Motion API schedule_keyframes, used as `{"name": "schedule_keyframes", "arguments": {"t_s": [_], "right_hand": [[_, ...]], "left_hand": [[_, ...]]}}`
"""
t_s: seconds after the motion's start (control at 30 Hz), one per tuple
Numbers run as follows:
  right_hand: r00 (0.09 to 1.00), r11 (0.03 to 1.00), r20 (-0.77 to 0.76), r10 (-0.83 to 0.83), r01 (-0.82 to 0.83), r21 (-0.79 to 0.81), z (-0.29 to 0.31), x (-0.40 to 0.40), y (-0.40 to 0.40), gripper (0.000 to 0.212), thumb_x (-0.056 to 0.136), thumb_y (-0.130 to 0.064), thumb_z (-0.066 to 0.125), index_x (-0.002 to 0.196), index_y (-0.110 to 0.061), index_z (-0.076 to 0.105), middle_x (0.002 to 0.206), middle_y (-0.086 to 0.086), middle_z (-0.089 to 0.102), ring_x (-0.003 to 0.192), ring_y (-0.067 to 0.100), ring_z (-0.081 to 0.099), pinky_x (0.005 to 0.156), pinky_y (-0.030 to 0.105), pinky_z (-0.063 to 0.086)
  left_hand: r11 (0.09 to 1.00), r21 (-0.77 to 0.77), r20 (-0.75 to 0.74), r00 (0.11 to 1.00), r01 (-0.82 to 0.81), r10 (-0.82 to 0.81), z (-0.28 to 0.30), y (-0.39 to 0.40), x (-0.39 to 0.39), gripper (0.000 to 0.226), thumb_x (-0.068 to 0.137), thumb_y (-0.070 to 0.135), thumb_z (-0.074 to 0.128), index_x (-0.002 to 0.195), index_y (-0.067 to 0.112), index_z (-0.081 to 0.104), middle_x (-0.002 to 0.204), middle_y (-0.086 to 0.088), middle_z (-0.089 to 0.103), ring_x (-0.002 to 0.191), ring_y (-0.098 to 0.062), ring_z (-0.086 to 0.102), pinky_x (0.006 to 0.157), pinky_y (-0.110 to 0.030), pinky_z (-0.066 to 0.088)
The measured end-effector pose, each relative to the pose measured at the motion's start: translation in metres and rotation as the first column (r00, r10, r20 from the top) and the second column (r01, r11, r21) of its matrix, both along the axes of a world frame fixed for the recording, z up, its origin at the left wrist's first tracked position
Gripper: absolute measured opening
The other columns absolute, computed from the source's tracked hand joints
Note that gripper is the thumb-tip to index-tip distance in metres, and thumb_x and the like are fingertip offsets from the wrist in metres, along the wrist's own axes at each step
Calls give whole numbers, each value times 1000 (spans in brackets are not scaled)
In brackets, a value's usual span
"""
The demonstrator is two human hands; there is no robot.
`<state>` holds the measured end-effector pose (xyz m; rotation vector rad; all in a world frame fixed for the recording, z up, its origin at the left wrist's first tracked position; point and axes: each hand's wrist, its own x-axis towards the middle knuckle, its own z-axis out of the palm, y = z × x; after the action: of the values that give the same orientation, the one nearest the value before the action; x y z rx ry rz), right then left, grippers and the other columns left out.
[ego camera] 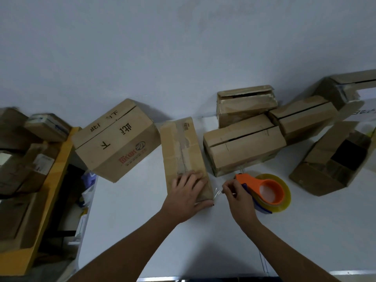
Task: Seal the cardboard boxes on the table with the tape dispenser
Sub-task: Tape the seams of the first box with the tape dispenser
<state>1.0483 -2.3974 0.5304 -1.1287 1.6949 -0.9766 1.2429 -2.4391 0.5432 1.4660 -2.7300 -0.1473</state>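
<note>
From the head camera, two bare arms reach up from the bottom edge onto the white table (183,241).

The left arm comes in from 7 o'clock and slants up toward the middle. The left hand (188,197) lies flat on the near end of a long narrow box (183,153). Its fingers are spread wide and straight on the top, and its thumb runs along the near end of the box. This box points toward 12 o'clock and has old tape down its top.

The right arm comes in from 5 o'clock and slants up and to the left. The right hand (237,195) is curled narrow, with its fingertips pinched together on a thin clear strip of tape (217,193) that shines just beside the box's near right corner. The palm side of this hand sits against the tape dispenser (264,190). The dispenser is orange with a yellowish roll, and it lies on the table at 3 o'clock from the right hand.

A big box with red print (116,139) sits at 10 o'clock from the left hand. More boxes (244,147) crowd at 1 o'clock, and an open box (333,161) lies at 2 o'clock.
</note>
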Motion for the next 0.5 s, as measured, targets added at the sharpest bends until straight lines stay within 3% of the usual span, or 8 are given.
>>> {"name": "schedule_keyframes", "arguments": {"t_s": [0.13,0.3,0.5], "right_hand": [[996,997,-66,53,-57,-57,-3,5,-7,18,97,-12,55,84,-24,55,77,-5,61,72,8,58,62,21,45],[986,981,-105,130,-144,-129,-12,18,-18,16,100,-11,49,84,-14,54,75,1,54,70,18,52,64,39,45],[986,980,-126,110,-128,-151,-27,34,-22,15,101,-9,45,89,-16,53,86,0,52,79,15,51,69,36,46]], "left_hand": [[989,-76,37,991,128,-125,-7,0,16,68,96,68,33,146,23,44,150,2,45,138,-22,41,109,-47,38],[985,-100,26,990,143,-141,-16,1,15,66,98,64,33,148,21,42,150,0,45,139,-24,40,108,-48,38],[985,-106,37,990,136,-133,-22,1,15,64,99,61,37,148,21,41,151,-1,44,139,-25,40,106,-48,40]]}}
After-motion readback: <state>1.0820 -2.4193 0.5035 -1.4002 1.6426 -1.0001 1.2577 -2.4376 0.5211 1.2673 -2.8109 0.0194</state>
